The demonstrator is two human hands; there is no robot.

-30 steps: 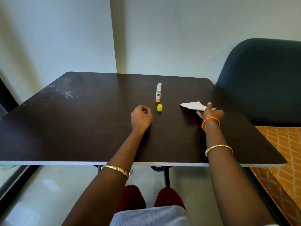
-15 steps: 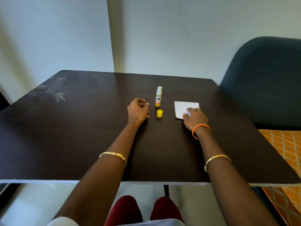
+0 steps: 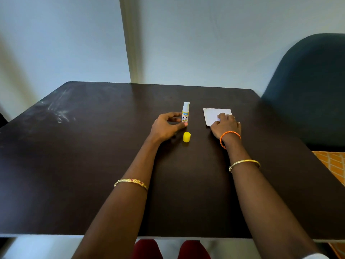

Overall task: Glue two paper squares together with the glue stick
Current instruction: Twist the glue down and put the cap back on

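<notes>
1. Nearest you, at the table's [image 3: 56, 184] near edge, both your forearms reach forward over the dark top, each with a gold bangle; the right wrist also wears an orange cord band.
2. Around the middle of the table, slightly toward the right edge, a small yellow cap [image 3: 186, 137] stands by itself, off the glue stick and just on the near side of it.
3. Just beyond the cap, your left hand [image 3: 164, 126] lies on the table with its fingers curved into an open C around the glue stick [image 3: 185, 112]. The thumb tip sits at the base of the stick and the other fingers are close beside it. Whether they already touch it cannot be told, and the hand has not closed on it.
4. The glue stick stands upright and uncapped, its white tip uppermost, further from you than the cap.
5. Toward the right edge, level with the stick, your right hand [image 3: 225, 126] rests on white paper [image 3: 212, 114], fingers bent with the tips pressing the sheet flat against the table. Only one white shape shows; whether it is one square or two stacked cannot be told.
6. Beyond the far right corner stands a dark chair [image 3: 308, 86], with pale wall behind the far edge.
7. The step in hand looks like taking up the glue stick. Next you would close the left fingers round the barrel, lift it, and carry the tip across to the paper while the right hand keeps the sheet from sliding.
</notes>
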